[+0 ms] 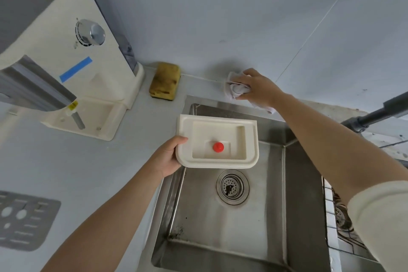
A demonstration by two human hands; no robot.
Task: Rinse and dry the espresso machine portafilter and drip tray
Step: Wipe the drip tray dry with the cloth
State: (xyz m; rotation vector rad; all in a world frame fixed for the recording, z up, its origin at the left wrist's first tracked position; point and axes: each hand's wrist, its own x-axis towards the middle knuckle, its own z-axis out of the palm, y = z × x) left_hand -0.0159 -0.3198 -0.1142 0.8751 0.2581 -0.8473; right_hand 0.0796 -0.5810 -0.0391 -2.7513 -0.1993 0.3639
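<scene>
My left hand (168, 155) grips the left edge of the cream drip tray (249, 139) and holds it level over the back of the steel sink (220, 223). A red float knob (218, 147) stands in the tray's basin. My right hand (258, 87) reaches to the counter behind the sink and grips a crumpled white cloth (235, 89) against the wall. The cream espresso machine (72, 55) stands at the left with its tray bay bare. The grey drip tray grate (24, 219) lies on the counter at the lower left. No portafilter is in view.
A worn yellow sponge (164, 80) lies on the counter between the machine and the cloth. The sink drain strainer (232, 186) sits below the tray. A dark faucet (379, 110) reaches in from the right. A wire rack (340, 223) lies at the sink's right edge.
</scene>
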